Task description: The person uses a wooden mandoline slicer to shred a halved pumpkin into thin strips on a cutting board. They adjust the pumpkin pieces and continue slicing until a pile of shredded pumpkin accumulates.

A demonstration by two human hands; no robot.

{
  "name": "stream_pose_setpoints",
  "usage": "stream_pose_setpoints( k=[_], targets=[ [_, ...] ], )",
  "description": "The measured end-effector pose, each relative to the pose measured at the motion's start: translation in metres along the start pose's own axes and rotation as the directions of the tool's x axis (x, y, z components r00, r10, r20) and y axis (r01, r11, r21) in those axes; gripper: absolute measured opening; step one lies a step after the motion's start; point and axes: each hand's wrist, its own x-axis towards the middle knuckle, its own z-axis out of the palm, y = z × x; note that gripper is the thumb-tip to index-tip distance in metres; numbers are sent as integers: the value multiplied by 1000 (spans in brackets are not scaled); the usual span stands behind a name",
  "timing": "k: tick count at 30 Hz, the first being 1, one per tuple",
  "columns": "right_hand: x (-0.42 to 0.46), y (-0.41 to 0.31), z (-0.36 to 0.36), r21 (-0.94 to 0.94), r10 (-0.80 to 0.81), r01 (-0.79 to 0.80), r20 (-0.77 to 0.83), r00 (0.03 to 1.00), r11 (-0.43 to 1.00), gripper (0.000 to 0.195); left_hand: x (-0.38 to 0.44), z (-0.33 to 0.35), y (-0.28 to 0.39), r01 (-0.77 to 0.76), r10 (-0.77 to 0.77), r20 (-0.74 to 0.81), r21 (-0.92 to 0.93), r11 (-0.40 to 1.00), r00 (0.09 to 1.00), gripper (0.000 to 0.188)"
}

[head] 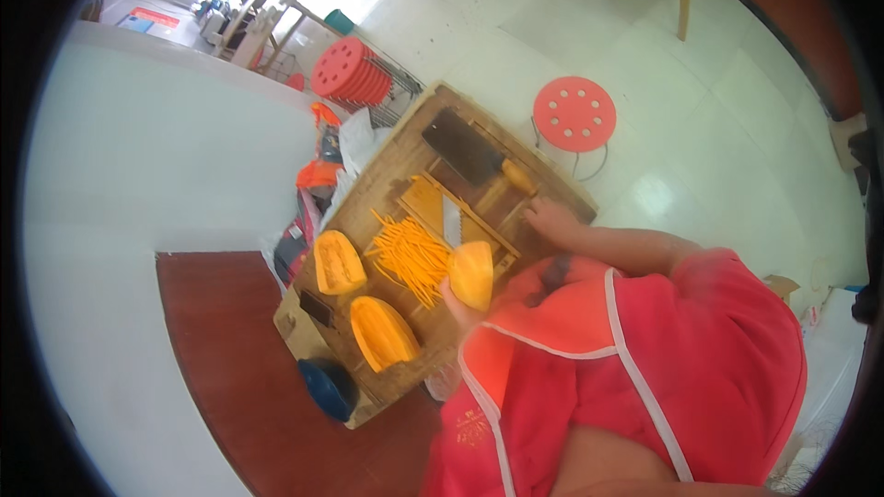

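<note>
My left hand [458, 304] grips a peeled pumpkin piece [472, 275] at the near end of a wooden shredder [423, 201] with a toothed metal blade [452, 221]. Beside the shredder lies a heap of orange pumpkin strips [409, 259] on the wooden board [366, 203]. My right hand [554, 222] rests at the board's right edge, by the wooden handle of a cleaver [464, 145]; its fingertips are too small to read. Two hollowed pumpkin pieces, one [339, 263] farther off and one [384, 334] nearer, lie on the left.
A dark flat object [316, 308] and a blue bowl [327, 388] sit at the board's left end. Bags [319, 172] crowd its far side by the white wall [173, 138]. A red stool [574, 114] stands right; stacked red stools [351, 71] stand beyond.
</note>
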Motion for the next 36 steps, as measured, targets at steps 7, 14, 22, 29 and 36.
stream_pose_setpoints(
  k=[7, 14, 22, 29, 36],
  targets=[
    [10, -1, -2, 149, 227, -274, 277, 934, 950, 12, 6, -3, -3, -51, 51, -6, -8, 999, 999, 59],
    [5, 10, 10, 249, 289, -318, 148, 946, 915, 13, -8, -4, 0, 24, -32, -47, -164, 986, 998, 41],
    [16, 16, 1, 365, 337, -420, 270, 902, 831, 15, -4, -21, 6, 86, -89, -1, -233, 969, 996, 40],
    [23, -5, 16, 42, 215, -240, 313, 925, 970, 13, 11, -29, -1, -100, 95, -258, -9, 995, 961, 50],
    [28, 5, 3, 53, 213, -264, 454, 865, 963, 15, 22, -25, -4, -19, 9, -110, -86, 996, 994, 54]
  ],
)
